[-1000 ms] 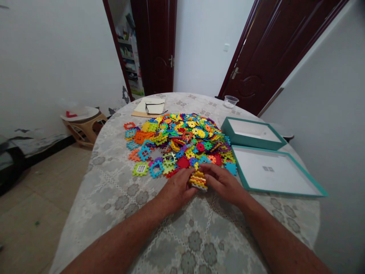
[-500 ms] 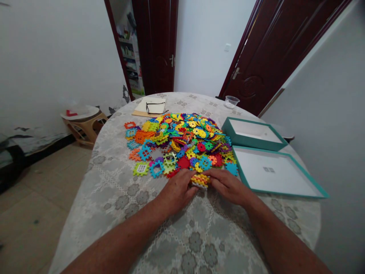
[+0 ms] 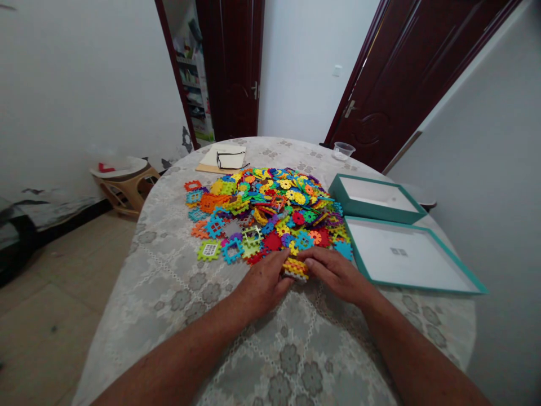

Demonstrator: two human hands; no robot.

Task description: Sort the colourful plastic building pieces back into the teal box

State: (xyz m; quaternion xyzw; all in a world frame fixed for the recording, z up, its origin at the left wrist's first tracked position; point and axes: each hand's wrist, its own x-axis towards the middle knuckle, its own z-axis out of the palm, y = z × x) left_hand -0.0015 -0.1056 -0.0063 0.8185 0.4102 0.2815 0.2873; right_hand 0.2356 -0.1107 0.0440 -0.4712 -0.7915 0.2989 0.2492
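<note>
Between my two hands is a small stack of interlocking plastic tiles [image 3: 296, 268], yellow and orange on top with grey below. My left hand [image 3: 265, 285] grips its left side, thumb on the near side and fingers beyond. On the right side, my right hand [image 3: 333, 272] closes round the stack, its fingers reaching over the far edge. Some fingertips are hidden behind the tiles. Just past my hands spreads a heap of colourful plastic building pieces [image 3: 274, 203], square toothed tiles and round notched discs mixed together.
Right of the heap lie a deep teal box [image 3: 359, 204] and a shallow teal lid [image 3: 418, 256], both white inside. Glasses [image 3: 230, 160] rest on a notepad [image 3: 211, 158] at the back left. A clear plastic bowl [image 3: 343, 150] stands near the far edge of the cloth-covered table [image 3: 169, 316].
My right hand has shifted slightly, its thumb now closer over the stack's right side. The left hand and the heap look the same.
</note>
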